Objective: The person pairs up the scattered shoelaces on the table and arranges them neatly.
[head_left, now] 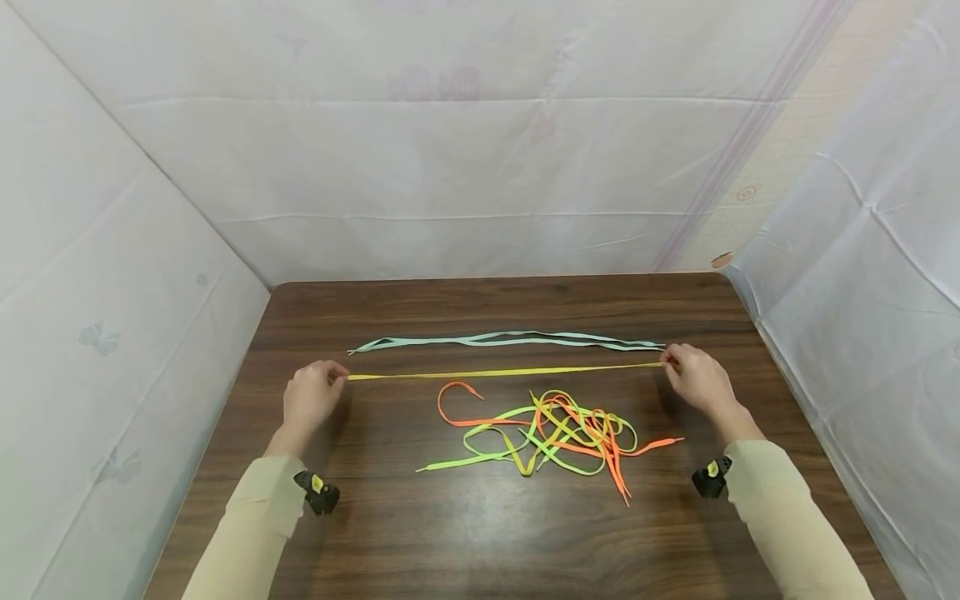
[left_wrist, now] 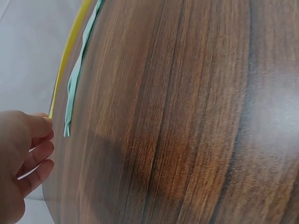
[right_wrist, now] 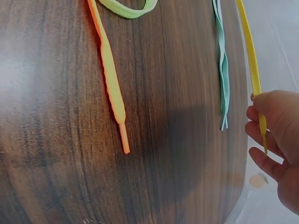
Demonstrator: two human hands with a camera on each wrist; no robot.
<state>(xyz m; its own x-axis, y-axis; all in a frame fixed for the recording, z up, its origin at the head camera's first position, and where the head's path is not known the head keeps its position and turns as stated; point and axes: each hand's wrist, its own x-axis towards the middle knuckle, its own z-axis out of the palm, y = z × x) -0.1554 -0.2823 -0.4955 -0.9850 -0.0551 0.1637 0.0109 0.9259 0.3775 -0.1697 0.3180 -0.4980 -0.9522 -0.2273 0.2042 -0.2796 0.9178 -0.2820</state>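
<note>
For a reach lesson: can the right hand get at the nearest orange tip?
Probably yes: the orange tip lies uncovered nearby, though the right hand may first need to release its yellow lace.

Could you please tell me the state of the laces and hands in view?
Held yellow lace: drawn out nearly straight between the hands.
Mint lace strands: lying lengthwise on the table, slightly wavy.
Orange, lime and yellow laces: tangled together, some ends loose.
Left hand: pinching one end.
Right hand: pinching near the other end.

No text, label or number can be read.
</note>
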